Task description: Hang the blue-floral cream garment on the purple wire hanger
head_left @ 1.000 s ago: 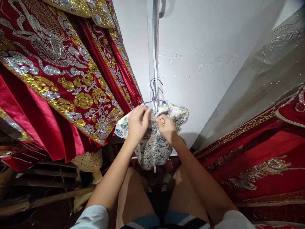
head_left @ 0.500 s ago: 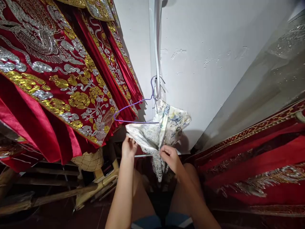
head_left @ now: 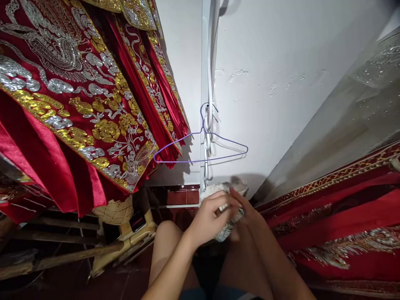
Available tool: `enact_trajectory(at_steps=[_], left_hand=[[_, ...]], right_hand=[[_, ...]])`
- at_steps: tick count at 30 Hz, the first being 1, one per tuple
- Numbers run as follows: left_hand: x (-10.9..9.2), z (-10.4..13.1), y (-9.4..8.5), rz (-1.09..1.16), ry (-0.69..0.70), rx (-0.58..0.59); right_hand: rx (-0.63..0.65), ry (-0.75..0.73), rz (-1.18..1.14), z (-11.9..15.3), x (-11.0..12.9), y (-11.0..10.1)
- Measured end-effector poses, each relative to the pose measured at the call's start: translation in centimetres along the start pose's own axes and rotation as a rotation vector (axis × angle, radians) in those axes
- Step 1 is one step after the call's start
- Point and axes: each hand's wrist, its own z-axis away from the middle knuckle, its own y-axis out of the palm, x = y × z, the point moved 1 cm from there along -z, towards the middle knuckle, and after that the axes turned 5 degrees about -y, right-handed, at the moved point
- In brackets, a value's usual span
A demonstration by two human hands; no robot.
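Note:
A purple wire hanger (head_left: 187, 161) hangs bare from a white cable on the wall. Below it, over my lap, a bunched white garment with a floral pattern (head_left: 225, 231) is between my hands. My left hand (head_left: 215, 212) has its fingers curled over the cloth and grips it. Against the garment's right side lies my right hand (head_left: 245, 208), blurred by motion, its fingertips partly hidden, so its hold on the cloth is unclear.
Red cloth with gold and silver sequins (head_left: 106, 129) hangs at the left. Below it are a bamboo frame (head_left: 125, 246) and a woven basket (head_left: 115, 211). More red embroidered cloth (head_left: 353, 208) is at the right. A thin metal bar (head_left: 178, 206) runs low by the wall.
The floral garment has come off the hanger and down toward my lap, now bunched. My left hand has moved right to meet it, and my right hand has shifted slightly right.

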Motion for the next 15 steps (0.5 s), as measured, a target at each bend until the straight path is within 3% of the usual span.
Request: enact_trajectory(at_steps=[2,4,6,8,10,11,13,15], left_hand=[[-0.1,0.3,-1.7,-0.058,0.022,-0.138],[0.3,0.7,-3.5,-0.087,-0.031,-0.181],[1.2,1.2,-4.8,-0.105,-0.158,-0.027],[2.1,2.0,-5.6,-0.166,-0.309,0.247],[2.8,2.9,-6.5,-0.284,-0.422,0.426],[2.9,3.4,-7.1,-0.351,-0.46,0.448],[2.7,4.1,-8.8,-0.466,-0.503,0.383],[2.0,4.6,-10.9,-0.554,-0.516,0.257]], right_hand=[[0.101,0.037,-0.028,0.4,0.7,0.5],[0.255,0.077,-0.02,0.8,1.6,1.1],[0.359,0.104,0.095,0.8,2.9,1.6],[0.376,0.091,0.272,0.6,4.4,1.7],[0.331,-0.006,0.438,-0.2,6.0,1.4],[0.303,-0.079,0.52,-0.8,6.8,1.1],[0.175,-0.227,0.702,-2.4,8.0,0.2],[-0.048,-0.335,0.862,-4.4,8.7,-1.1]])
